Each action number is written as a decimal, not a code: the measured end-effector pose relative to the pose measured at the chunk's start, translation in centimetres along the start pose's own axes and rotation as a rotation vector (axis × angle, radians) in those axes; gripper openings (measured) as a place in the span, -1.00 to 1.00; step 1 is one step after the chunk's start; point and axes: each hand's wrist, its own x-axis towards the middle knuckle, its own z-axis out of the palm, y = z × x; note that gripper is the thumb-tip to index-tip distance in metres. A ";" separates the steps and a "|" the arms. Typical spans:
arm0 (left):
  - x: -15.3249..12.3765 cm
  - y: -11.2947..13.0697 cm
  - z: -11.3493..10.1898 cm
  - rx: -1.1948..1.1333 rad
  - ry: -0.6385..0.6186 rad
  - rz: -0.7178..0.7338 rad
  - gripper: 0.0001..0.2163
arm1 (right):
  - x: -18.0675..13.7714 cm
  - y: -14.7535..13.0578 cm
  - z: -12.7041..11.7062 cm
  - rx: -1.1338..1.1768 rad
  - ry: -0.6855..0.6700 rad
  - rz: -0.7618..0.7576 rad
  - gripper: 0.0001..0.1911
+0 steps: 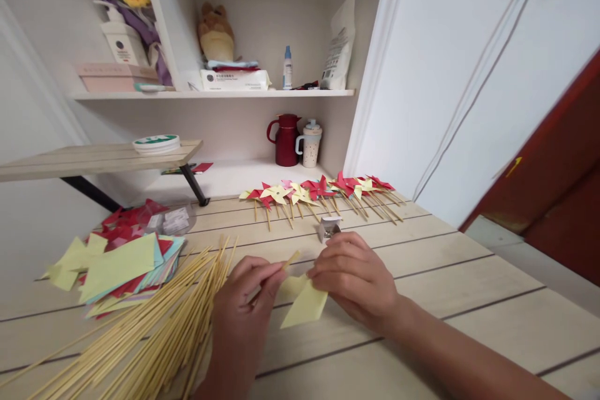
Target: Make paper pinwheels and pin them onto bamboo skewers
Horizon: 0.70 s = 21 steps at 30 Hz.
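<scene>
From my end, the left hand (248, 290) has its grip pinched on a bamboo stick (293, 259), and the right hand (354, 275) has its grip clamped on a folded yellow paper (307, 307) just beside it, above the desk (445, 287). I take this as joining paper to stick; the next move calls for lining both up without crumpling. The paper looks thin, matte and creased; the loose sticks (180, 306) are slim and straight. Paper pinwheels (276, 193) lie beyond a small box (330, 221).

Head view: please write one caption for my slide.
Left hand holds a stick, right hand yellow paper; colourful pinwheels lie beyond.
</scene>
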 end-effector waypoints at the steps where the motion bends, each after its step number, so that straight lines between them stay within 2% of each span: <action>1: -0.1 0.1 0.0 0.002 -0.012 0.015 -0.89 | 0.1 -0.1 -0.1 -0.002 0.015 0.006 -0.82; 7: -0.5 -0.1 0.2 0.019 -0.047 0.059 -0.89 | 0.4 -0.3 -0.3 -0.021 0.089 0.061 -0.83; 14: -0.7 -0.1 0.6 0.095 -0.105 0.097 -0.85 | 0.5 -0.5 -0.7 -0.063 0.077 0.045 -0.83; 21: -0.8 -0.1 0.6 0.096 -0.102 0.035 -0.78 | 0.7 -0.8 -0.7 -0.015 0.095 0.075 -0.84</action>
